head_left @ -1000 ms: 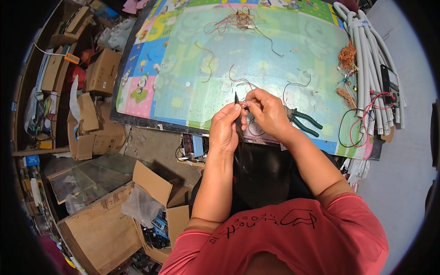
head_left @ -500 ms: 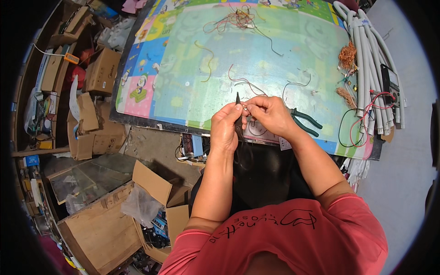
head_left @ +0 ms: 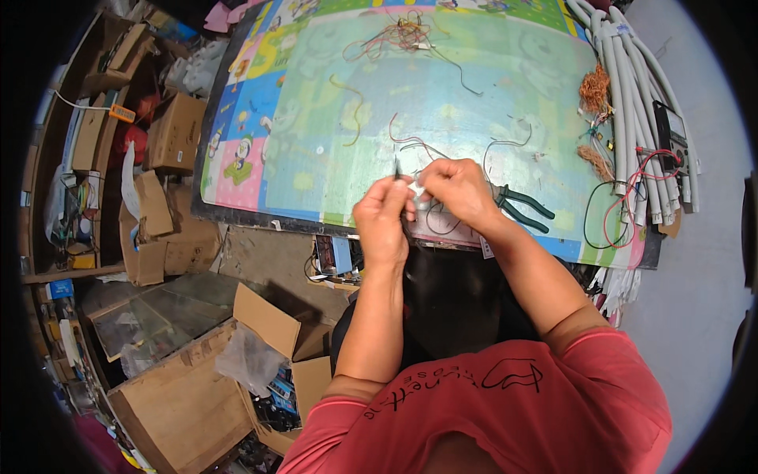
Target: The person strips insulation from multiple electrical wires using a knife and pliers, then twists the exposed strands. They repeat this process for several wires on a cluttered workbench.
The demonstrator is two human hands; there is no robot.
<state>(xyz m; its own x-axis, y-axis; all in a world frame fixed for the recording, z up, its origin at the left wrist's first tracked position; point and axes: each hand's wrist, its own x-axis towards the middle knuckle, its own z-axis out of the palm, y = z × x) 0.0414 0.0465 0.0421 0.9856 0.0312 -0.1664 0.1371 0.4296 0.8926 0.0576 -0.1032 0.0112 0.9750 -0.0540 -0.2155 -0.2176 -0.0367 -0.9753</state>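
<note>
My left hand (head_left: 382,215) is closed round a slim black pointed thing (head_left: 398,167), its tip sticking up above the thumb; its kind is not clear. Close beside it, my right hand (head_left: 456,189) pinches with thumb and fingertips at something small and pale (head_left: 418,188), too small to name. A pair of pliers with dark green handles (head_left: 526,207) lies just right of my right hand. Thin red and black wires (head_left: 425,145) lie on the mat beyond the fingertips, and a dark wire (head_left: 505,143) curves away to the right.
A tangle of thin wires (head_left: 407,35) and a yellow wire (head_left: 359,118) lie farther off on the patterned mat (head_left: 300,166). At the right are white conduits (head_left: 628,118), copper-coloured wire bundles (head_left: 594,88) and a meter (head_left: 671,130) with red and black leads. Open cardboard boxes (head_left: 267,320) stand lower left.
My hands have parted slightly, the left turning a little and shifting left with the black pointed thing. The right has moved slightly left and up. The whole view has shifted a little.
</note>
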